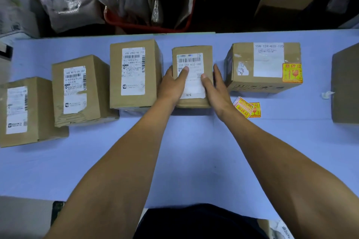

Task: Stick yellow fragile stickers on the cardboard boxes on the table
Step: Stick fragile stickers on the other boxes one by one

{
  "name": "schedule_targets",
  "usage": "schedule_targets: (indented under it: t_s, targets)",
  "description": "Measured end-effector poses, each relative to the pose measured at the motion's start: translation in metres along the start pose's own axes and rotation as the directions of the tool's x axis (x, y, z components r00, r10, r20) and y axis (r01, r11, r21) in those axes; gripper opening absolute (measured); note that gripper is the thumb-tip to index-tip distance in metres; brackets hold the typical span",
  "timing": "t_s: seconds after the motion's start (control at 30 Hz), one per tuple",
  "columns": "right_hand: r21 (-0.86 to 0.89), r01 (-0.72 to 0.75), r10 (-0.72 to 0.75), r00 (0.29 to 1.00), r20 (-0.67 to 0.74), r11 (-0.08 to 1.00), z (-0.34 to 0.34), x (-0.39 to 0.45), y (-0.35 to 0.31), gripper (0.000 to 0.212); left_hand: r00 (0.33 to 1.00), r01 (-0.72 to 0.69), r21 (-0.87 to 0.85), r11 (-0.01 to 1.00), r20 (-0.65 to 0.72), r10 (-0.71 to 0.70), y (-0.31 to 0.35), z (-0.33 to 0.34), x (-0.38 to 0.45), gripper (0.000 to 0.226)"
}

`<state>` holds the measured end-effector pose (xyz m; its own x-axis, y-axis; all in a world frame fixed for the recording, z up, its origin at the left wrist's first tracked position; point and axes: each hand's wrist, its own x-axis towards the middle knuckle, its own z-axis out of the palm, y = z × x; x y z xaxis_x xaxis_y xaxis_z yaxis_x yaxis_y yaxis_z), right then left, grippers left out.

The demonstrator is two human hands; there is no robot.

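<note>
Nearest, both bare forearms are stretched forward over the blue table [194, 151]. The small cardboard box [194, 50] in the middle of the row is clasped between the two hands: the left hand [172, 85] is laid against its left side with the thumb bent onto the white shipping label [191, 68], and the right hand [215, 87] is set against its right side, thumb likewise on the label, the fingers extended along the box wall. Just right of the right wrist, a small stack of loose yellow fragile stickers [247, 109] is seen lying on the table. To the left, three more labelled boxes are lined up: a tall box [134, 75] just beside the left hand, a second box [81, 91], and a third box [21, 110] at the edge. To the right, a wider box [264, 68] is already marked with a yellow fragile sticker [292, 72]. A further carton [345, 85] is cut off by the right edge. Beyond the table, a red basket [147, 23] of parcels and grey mailing bags [68, 0] are piled.
</note>
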<state>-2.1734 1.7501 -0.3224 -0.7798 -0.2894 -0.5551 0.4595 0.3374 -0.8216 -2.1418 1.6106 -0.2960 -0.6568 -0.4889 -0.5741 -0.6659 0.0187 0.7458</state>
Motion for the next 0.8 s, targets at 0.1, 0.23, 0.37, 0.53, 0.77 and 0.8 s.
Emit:
schedule_targets:
  t_s: [0.1,0.23,0.37,0.53,0.77,0.8]
  targets:
    - [0.01,0.011,-0.012,0.997,0.072,1.0,0.0,0.007,0.004,0.081,0.997,-0.065,-0.031,0.997,0.029,0.066,-0.018,-0.002,0.003,0.03]
    - [0.041,0.003,-0.007,0.995,0.099,0.999,0.0,0.009,0.008,0.081,0.994,-0.091,-0.13,0.987,0.048,0.097,-0.025,0.003,0.008,0.037]
    - [0.035,0.016,-0.02,0.994,0.112,0.999,0.0,0.005,0.004,0.082,0.992,-0.08,-0.188,0.979,0.077,0.096,-0.024,0.004,0.005,0.038]
    - [-0.002,0.003,-0.002,0.991,0.134,1.0,-0.004,-0.03,0.018,0.079,0.994,-0.073,-0.196,0.978,0.067,0.088,-0.04,0.003,-0.031,0.038]
    - [-0.074,0.039,-0.029,0.991,0.132,0.997,-0.008,-0.099,0.053,0.063,0.993,-0.042,-0.154,0.987,0.104,0.058,-0.087,0.004,-0.093,0.048]
    - [-0.081,0.033,-0.022,0.991,0.132,0.996,-0.009,-0.105,0.056,0.064,0.993,-0.044,-0.139,0.989,0.104,0.059,-0.091,0.005,-0.099,0.05]
